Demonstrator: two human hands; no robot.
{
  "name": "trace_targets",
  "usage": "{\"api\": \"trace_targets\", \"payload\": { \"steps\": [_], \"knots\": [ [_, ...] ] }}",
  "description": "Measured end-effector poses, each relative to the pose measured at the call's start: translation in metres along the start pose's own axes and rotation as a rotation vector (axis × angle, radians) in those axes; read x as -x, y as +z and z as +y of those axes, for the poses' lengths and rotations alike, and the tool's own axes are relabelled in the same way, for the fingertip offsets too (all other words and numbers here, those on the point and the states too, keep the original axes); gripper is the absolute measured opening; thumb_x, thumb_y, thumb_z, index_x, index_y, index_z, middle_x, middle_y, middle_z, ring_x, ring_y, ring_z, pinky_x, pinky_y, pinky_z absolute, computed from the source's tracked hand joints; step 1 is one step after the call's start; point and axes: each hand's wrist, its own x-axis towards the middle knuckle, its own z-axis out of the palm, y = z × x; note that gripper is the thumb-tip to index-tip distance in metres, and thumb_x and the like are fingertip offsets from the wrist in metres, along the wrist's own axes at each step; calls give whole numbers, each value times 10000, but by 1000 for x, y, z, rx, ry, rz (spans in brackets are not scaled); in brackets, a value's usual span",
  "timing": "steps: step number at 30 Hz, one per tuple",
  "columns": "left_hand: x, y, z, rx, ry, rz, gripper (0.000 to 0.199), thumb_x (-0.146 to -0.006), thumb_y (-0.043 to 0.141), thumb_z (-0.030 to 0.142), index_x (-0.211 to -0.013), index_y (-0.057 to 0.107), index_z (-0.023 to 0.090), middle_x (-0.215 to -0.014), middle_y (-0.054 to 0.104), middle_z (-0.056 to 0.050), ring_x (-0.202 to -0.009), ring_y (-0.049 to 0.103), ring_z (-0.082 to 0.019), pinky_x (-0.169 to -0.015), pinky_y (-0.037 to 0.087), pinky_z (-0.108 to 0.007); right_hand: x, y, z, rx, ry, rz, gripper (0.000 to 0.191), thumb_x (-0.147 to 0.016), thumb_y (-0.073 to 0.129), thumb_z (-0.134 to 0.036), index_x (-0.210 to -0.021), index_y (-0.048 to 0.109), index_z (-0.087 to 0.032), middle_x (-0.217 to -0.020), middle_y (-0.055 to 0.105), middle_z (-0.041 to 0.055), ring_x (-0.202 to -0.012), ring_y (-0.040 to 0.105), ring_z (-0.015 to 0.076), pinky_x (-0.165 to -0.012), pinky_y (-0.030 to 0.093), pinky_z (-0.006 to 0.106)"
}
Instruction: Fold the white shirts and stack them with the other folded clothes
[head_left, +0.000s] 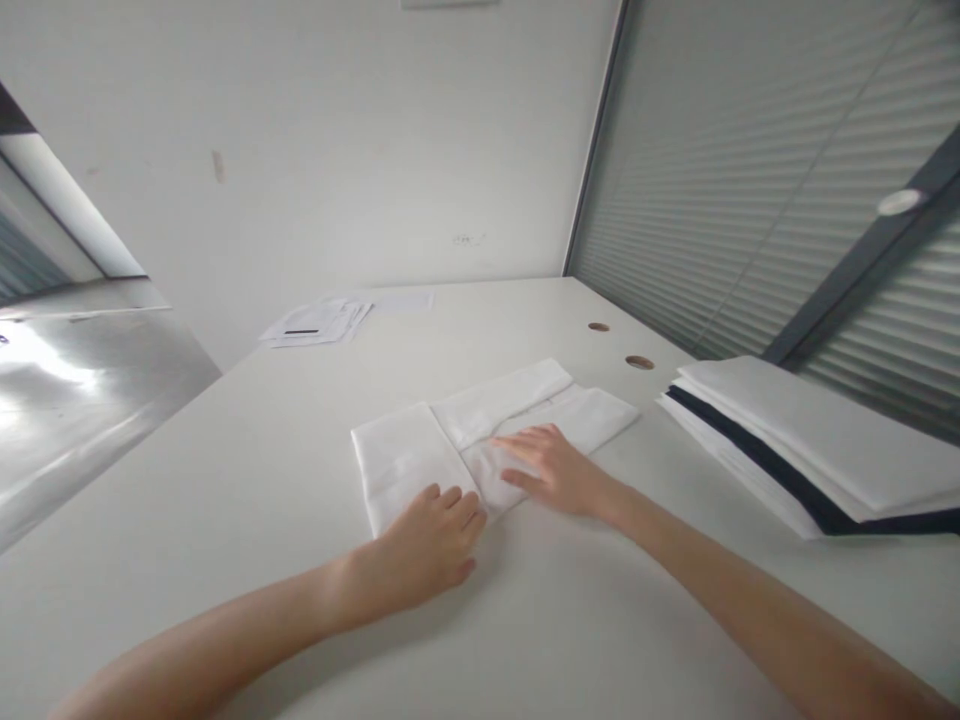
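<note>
A white folded cloth [409, 455] lies on the white table, with one flap turned over at its left end and a long strip folded along its far side. It looks like a garment, but its exact kind does not show. My left hand [435, 540] is closed at the near corner of the left flap; its curled fingers hide what they pinch there. On the middle of the cloth rests my right hand [551, 468], its fingers stretched out and its thumb apart.
At the right stands a stack of folded white and dark cloths [817, 435]. Loose paper sheets [319, 322] lie at the far left of the table [247, 480]. Two round holes [639, 362] pierce the tabletop near the window blinds [720, 200]. A white wall [337, 140] rises behind.
</note>
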Motion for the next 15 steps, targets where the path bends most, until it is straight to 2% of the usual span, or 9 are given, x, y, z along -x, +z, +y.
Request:
{"api": "trace_targets", "payload": {
  "steps": [1, 3, 5, 7, 9, 11, 13, 15],
  "knots": [
    [-1, 2, 2, -26, 0, -5, 210, -953, 489, 255, -1095, 609, 157, -1042, 646, -115, -933, 595, -248, -764, 436, -362, 1, -1, 16, 47, 55, 40, 537, -1012, 340, -549, -1365, 584, -227, -1331, 636, 105, -1244, 545, 278, -1056, 325, 447],
    [-3, 2, 3, -57, 9, -36, 226, -898, 466, 100, -1079, 593, 149, -1052, 636, -113, -927, 588, -242, -744, 430, -352, 4, -2, 48, 151, 160, 86, 497, -1015, 361, -495, -1306, 632, -198, -1338, 627, 122, -1264, 529, 293, -1051, 334, 458],
    [-3, -4, -2, -56, 43, -82, 280, -838, 502, 57, -1091, 580, 149, -1083, 630, -109, -942, 588, -247, -756, 434, -352, 9, -2, 74, 232, 243, 77, 476, -1013, 371, -456, -1285, 644, -177, -1354, 613, 136, -1272, 520, 309, -1043, 341, 482],
    [-3, -10, -12, -47, 73, -109, 319, -803, 519, 34, -1089, 583, 160, -1091, 637, -97, -957, 597, -244, -816, 438, -366, 15, -1, 89, 268, 292, 47, 464, -1009, 378, -433, -1297, 634, -174, -1368, 601, 137, -1262, 526, 315, -1026, 356, 498],
    [-2, -9, -31, -41, 59, -88, 348, -810, 491, 11, -1090, 599, 187, -1098, 652, -78, -992, 607, -233, -936, 410, -403, 20, -2, 93, 284, 311, 20, 464, -1003, 392, -436, -1302, 632, -174, -1349, 612, 140, -1223, 554, 320, -1001, 377, 505],
    [1, -1, -61, -41, -18, -33, 405, -828, 439, -10, -1103, 622, 223, -1137, 664, -63, -1052, 609, -223, -1052, 333, -451, 21, -5, 86, 306, 309, 1, 478, -997, 411, -465, -1277, 650, -160, -1303, 637, 153, -1177, 581, 332, -988, 386, 514],
    [6, 12, -96, -57, -144, 22, 470, -825, 390, -32, -1101, 649, 246, -1189, 668, -55, -1101, 607, -221, -1095, 287, -481, 21, -7, 72, 309, 288, -14, 505, -987, 431, -509, -1234, 677, -143, -1251, 663, 167, -1142, 601, 340, -989, 389, 512],
    [10, 25, -128, -86, -285, 45, 530, -820, 359, -46, -1117, 663, 271, -1214, 674, -43, -1133, 607, -224, -1089, 299, -492, 19, -8, 56, 263, 236, -31, 539, -971, 448, -560, -1194, 699, -139, -1212, 683, 172, -1115, 620, 337, -982, 407, 486]
  ]
}}
